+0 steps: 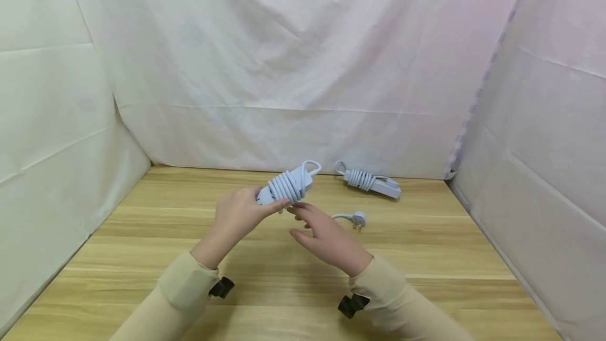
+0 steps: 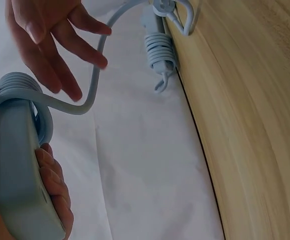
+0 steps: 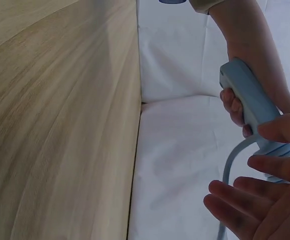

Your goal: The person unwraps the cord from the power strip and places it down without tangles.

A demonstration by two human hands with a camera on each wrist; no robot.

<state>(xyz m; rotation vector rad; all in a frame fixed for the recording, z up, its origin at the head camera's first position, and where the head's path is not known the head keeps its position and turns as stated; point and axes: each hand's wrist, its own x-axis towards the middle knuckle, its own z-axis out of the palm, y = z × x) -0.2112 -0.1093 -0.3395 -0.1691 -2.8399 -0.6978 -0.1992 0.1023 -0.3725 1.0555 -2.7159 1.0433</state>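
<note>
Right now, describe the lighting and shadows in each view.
Head view: bright, pale backdrop, soft shadows on the tabletop, no strong glare; left wrist view: dimmer, bluish, the held power strip muted; right wrist view: also dim, the right hand shaded.

Diffuse light, soft shadows — wrist views dimmer

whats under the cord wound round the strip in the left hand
The pale power strip lies under the wound cord, showing past the coils at both ends. Its surface beneath the coils is covered, and the left hand hides more.
</note>
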